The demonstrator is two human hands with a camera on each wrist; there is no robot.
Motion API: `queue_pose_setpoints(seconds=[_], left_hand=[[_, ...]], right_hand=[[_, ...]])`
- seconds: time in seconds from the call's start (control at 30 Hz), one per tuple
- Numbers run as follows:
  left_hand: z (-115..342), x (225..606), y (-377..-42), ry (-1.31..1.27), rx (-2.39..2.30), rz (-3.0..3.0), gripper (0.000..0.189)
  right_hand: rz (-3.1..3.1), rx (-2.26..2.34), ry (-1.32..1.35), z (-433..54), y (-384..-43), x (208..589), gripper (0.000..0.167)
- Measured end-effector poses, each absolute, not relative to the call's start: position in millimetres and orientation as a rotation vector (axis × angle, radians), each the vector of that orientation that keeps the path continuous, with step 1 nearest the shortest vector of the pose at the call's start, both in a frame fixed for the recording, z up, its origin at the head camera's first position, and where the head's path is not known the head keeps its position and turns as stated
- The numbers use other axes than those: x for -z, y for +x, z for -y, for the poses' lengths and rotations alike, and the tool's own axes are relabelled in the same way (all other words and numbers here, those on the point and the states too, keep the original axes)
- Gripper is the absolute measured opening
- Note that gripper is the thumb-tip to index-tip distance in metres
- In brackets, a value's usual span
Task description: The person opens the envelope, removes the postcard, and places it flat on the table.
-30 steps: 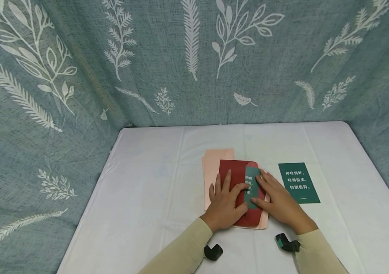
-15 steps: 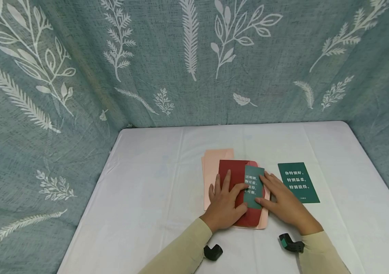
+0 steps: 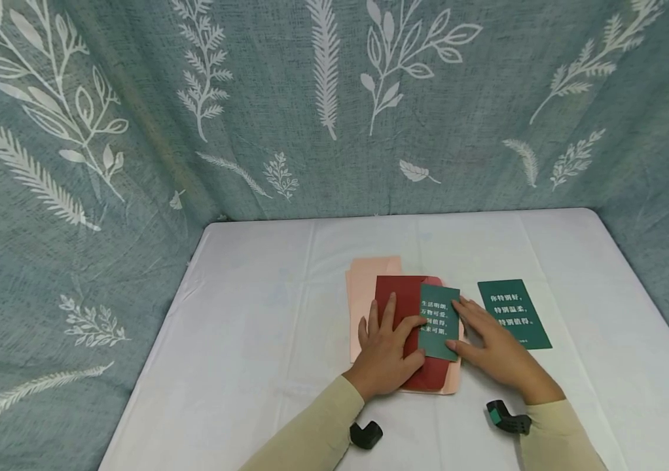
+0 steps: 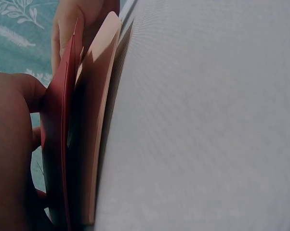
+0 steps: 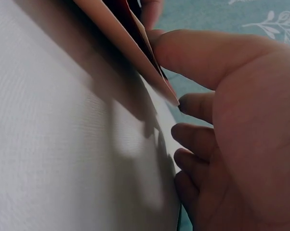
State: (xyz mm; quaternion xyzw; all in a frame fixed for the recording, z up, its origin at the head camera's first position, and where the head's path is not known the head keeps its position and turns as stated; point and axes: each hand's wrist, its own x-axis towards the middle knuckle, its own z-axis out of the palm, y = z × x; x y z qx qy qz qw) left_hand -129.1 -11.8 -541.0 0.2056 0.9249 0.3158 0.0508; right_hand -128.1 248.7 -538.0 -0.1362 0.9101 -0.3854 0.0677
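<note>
A dark red envelope [image 3: 402,286] lies on a small stack of peach envelopes [image 3: 364,301]. From its open right side sticks a green card [image 3: 443,320] with white lettering, its left end at the envelope's opening. My left hand [image 3: 383,353] rests with spread fingers on the red envelope, its thumb and index fingertips at the card's left part. At the card's right edge, my right hand [image 3: 499,356] lays its thumb and index fingertips on the card. In the right wrist view its other fingers [image 5: 193,137] extend past the peach corner.
A second green card [image 3: 508,304] with white lettering lies flat to the right, partly overlapped by my right hand. White cloth covers the table [image 3: 264,294]. Behind and to the left hangs a leaf-patterned curtain [image 3: 287,98]. Each wrist carries a black camera [image 3: 508,417].
My right hand has moved right, and the green card has slid further out of the red envelope with it, showing more lettering. My left hand has stayed on the envelope.
</note>
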Motion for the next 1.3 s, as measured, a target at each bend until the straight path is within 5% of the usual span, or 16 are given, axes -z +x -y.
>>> queue_pose_setpoints(seconds=[0.67,1.03,1.3], left_hand=[[11.6,540.8,-128.9,0.594,-0.974,-2.806,0.056],[12.1,540.9,-128.4,0.607,-0.993,-2.798,0.055],[12.2,540.7,-127.6,0.603,-0.992,-2.796,0.056]], right_hand=[[-2.370,1.797,-0.205,-253.3,-131.4,530.4,0.103],[-2.060,2.013,0.084,-254.3,-132.0,533.0,0.073],[-2.023,2.041,0.078,-253.8,-131.5,530.6,0.071]])
